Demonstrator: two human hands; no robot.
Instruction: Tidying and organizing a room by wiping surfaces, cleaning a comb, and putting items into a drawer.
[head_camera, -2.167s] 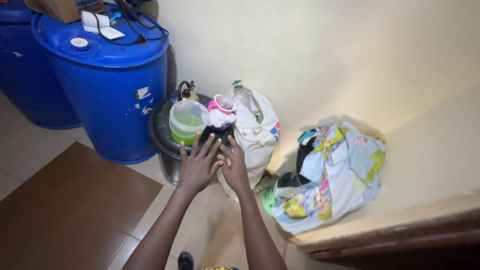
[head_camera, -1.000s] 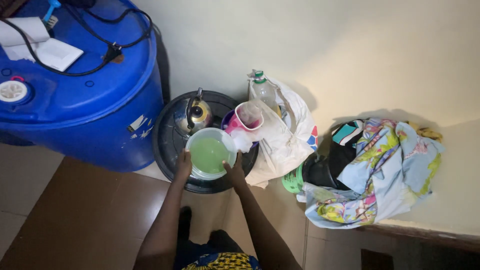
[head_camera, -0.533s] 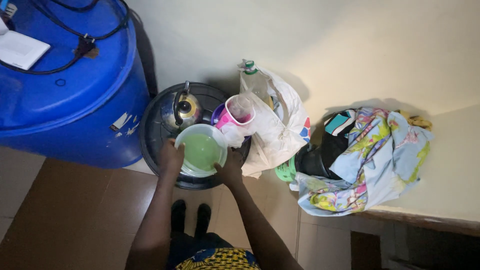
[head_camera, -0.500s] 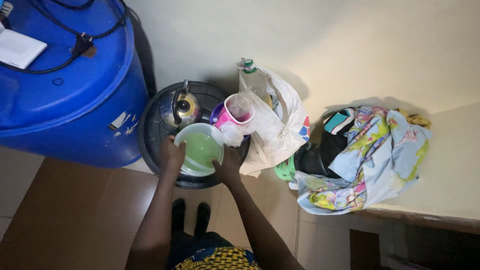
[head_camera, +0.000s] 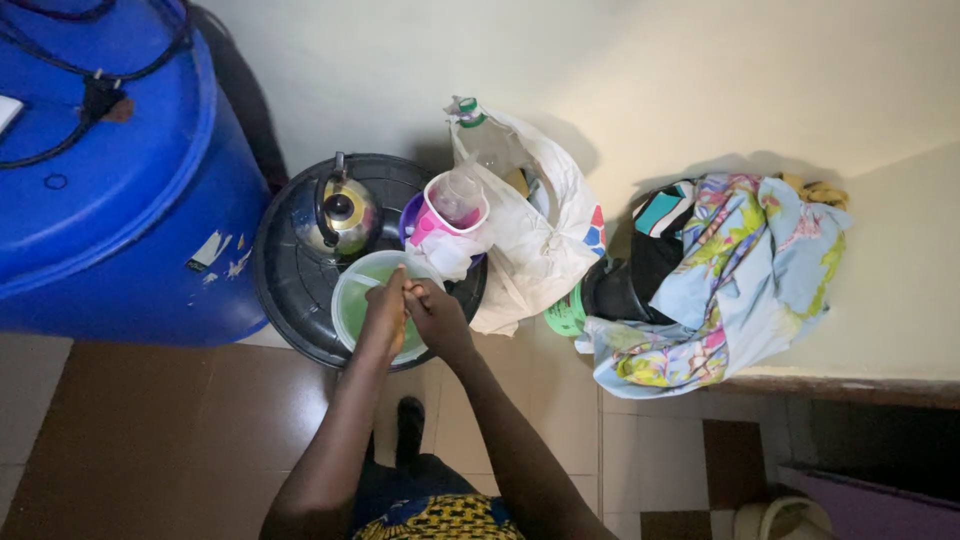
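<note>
Black drum lid (head_camera: 300, 290) | tub of green liquid (head_camera: 352, 305) under both hands | left hand (head_camera: 385, 320), right hand (head_camera: 437, 318): grip state unclear

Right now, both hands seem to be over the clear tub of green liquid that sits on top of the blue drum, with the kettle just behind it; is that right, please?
Not quite: the clear tub of green liquid sits on the black round lid beside the blue drum, not on the drum. The head view shows this. The rest holds: the left hand and right hand are over the tub, with the kettle just behind it.
</note>
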